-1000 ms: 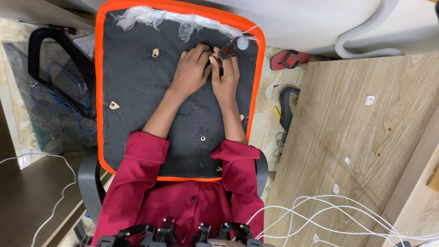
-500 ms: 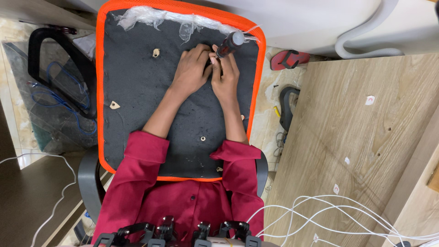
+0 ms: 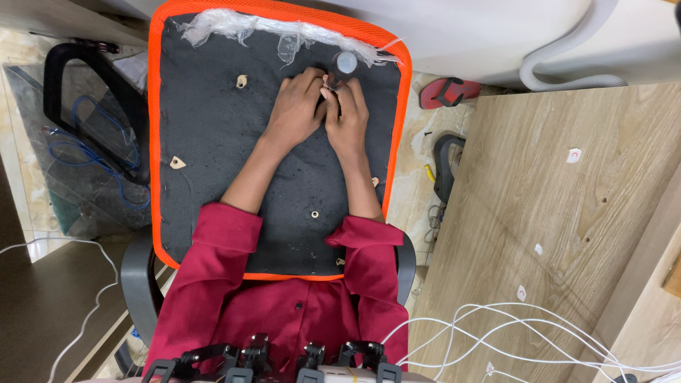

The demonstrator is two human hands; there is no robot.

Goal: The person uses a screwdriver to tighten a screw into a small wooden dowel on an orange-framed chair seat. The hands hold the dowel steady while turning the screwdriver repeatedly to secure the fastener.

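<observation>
A dark-handled tool with a round grey cap (image 3: 345, 64) stands near the far edge of the upturned black seat pad (image 3: 213, 142), just below its torn clear plastic wrap (image 3: 241, 25). The right hand (image 3: 347, 113) is curled shut around the tool's shaft; the left hand (image 3: 298, 110) lies half-closed beside it, fingers touching the right. The orange rim (image 3: 152, 142) frames the pad, most of which lies bare. A wooden board (image 3: 560, 220) lies to the right.
</observation>
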